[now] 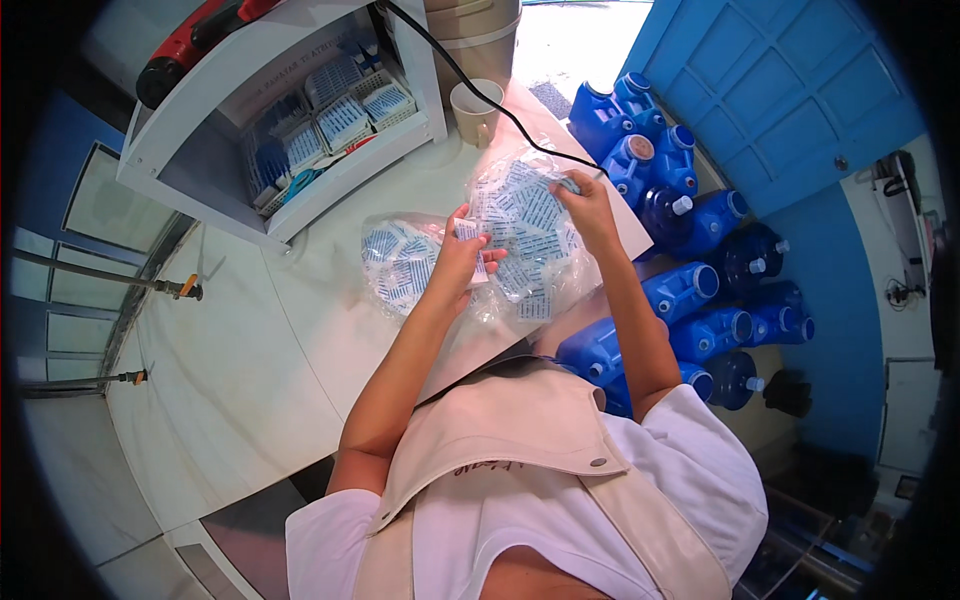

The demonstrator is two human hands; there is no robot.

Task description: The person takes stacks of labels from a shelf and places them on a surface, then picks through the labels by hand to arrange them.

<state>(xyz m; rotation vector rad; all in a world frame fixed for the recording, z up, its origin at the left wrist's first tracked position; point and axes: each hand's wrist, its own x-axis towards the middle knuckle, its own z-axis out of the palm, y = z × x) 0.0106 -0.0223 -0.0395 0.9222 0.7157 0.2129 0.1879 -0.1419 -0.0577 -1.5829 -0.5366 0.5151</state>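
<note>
clear plastic bag (530, 240), bulging with white-and-blue packets (537, 303), lies on the pale counter (290, 400) at 3 o'clock from the left hand (460, 264); a smaller bag (400, 270) of the same sits at 9 o'clock. left thumb and fingers gripping a white sachet (467, 231). right hand (585, 205) has bent fingertips on the big bag's 1 o'clock side, can't tell if pinching film or a packet. risk: big bag lies near the counter edge at 5 o'clock, so a tug on slack film could slide it off or spill packets toward the blue jugs (680, 292) at 4 o'clock. hidden: left palm, right thumb mostly, bag mouth lost in folds and glare, packet contents
</note>
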